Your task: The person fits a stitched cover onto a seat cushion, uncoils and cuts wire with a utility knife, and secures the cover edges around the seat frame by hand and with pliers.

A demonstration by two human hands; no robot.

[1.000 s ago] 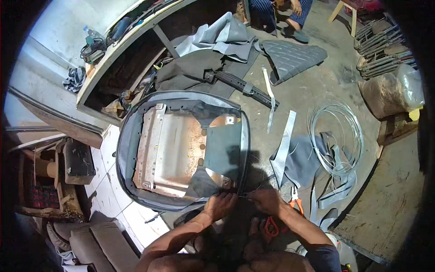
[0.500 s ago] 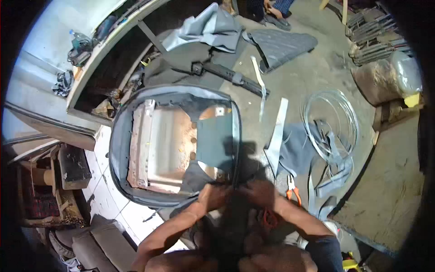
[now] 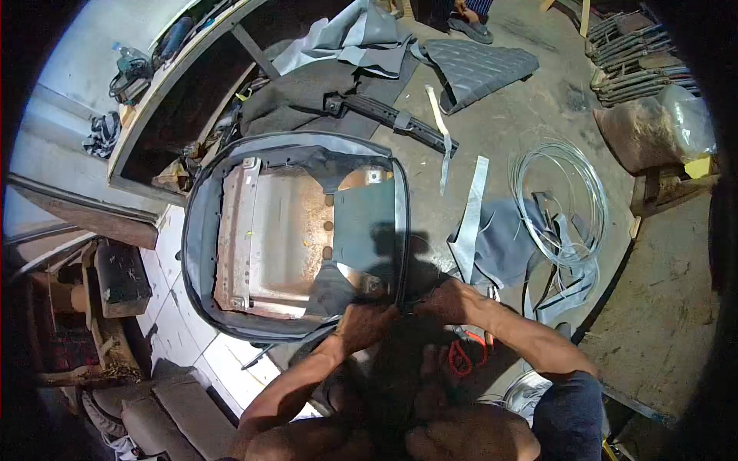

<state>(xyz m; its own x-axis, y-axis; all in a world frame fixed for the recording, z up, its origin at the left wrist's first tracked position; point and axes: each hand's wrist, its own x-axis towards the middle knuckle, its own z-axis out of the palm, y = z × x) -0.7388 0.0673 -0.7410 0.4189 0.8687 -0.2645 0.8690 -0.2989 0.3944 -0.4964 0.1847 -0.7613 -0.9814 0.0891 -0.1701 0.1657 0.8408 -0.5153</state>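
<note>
An upturned seat cushion with a metal pan lies before me, its grey cover folded round the rim. My left hand is closed on the cover's edge at the near right corner. Just right of that corner, in deep shadow, my right hand looks closed; what its fingers hold is hidden. Beneath my right forearm, pliers are mostly covered. Red looped handles lie on the floor close to my feet.
Cut grey strips, a fabric piece and a wire coil lie to the right. Beyond the cushion are a black metal rail, a quilted cover and grey sheeting. Another person's foot shows at the top.
My right hand has shifted forward along the cushion's right side, and its forearm now covers most of the pliers. My left hand stays at the corner. The view has tilted slightly.
</note>
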